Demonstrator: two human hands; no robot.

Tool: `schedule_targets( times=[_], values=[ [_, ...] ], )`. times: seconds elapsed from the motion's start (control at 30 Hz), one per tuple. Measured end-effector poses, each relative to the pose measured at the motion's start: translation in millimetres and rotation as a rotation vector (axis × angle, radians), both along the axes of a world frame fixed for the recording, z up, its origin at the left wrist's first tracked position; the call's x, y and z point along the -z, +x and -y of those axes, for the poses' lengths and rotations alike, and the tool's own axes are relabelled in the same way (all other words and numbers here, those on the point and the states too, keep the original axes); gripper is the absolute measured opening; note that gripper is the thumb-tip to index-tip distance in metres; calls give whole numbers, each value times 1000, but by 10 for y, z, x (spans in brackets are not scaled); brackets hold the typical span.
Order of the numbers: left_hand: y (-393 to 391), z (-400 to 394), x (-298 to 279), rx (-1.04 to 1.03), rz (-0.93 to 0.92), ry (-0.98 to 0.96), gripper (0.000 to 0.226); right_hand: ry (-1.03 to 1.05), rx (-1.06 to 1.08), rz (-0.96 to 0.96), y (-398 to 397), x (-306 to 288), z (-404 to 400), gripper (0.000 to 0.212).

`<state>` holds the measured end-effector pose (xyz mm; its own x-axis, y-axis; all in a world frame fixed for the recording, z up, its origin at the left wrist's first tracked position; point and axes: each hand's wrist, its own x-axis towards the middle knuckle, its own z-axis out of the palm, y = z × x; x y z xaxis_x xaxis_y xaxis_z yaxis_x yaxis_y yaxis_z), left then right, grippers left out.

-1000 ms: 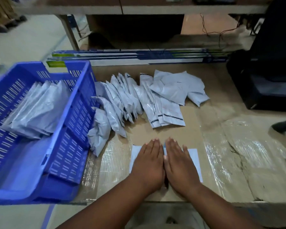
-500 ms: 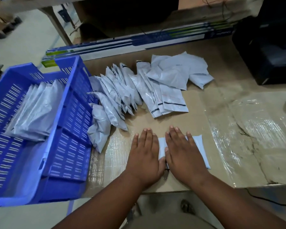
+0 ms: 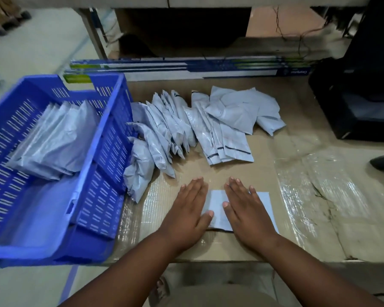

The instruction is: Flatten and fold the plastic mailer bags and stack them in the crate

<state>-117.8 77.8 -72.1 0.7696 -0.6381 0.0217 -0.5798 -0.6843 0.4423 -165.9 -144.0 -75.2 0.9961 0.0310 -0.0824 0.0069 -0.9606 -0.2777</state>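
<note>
A flat grey mailer bag (image 3: pixel 217 209) lies on the cardboard-covered table near its front edge. My left hand (image 3: pixel 186 216) presses its left part with straight fingers. My right hand (image 3: pixel 248 213) lies flat on its right part, so much of the bag is hidden. Behind the hands, a row of several puffy and folded grey mailer bags (image 3: pixel 186 127) fans across the table. At the left stands a blue slotted crate (image 3: pixel 102 173) holding a stack of folded grey bags (image 3: pixel 56 140).
Long blue-and-white boxes (image 3: pixel 186 70) lie along the table's far edge. A black box-like object (image 3: pixel 355 107) stands at the back right. Glossy tape patches (image 3: pixel 315 191) cover torn cardboard on the right. The table's front edge runs just below my wrists.
My hands, side by side on the bag a second ago, have slid apart, uncovering the bag's middle. The camera view has shifted slightly.
</note>
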Motion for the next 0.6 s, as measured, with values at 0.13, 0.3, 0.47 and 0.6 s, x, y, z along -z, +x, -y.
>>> schedule_targets(
  times=[0.13, 0.3, 0.47, 0.6],
  values=[
    [-210, -174, -23, 16, 199, 137, 69, -87, -45, -4, -24, -25, -5, 74],
    [-356, -211, 39, 6, 149, 291, 81, -156, -160, 122, -192, -220, -40, 73],
    [-331, -200, 59, 17, 148, 310, 81, -217, -283, 80, -390, -87, -1, 75],
    [-319, -212, 18, 35, 142, 333, 83, -217, -287, 19, -438, 40, 19, 76]
  ],
)
